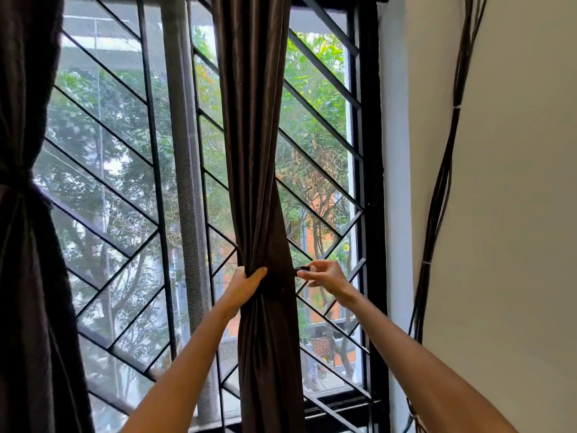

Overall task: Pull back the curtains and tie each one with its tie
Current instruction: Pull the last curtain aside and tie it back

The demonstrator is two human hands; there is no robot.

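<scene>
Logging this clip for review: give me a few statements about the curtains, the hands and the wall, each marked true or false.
1. The left hand grips the gathered middle curtain. True.
2. The right hand hangs idle, away from the curtain. False: it pinches the end of a dark tie right beside the curtain.
3. The curtain at the far left is already cinched by a tie. True.
4. The window grille has only vertical bars. False: it has many diagonal bars.
5. A bundle of dark cables runs up the wall on the right. True.
</scene>
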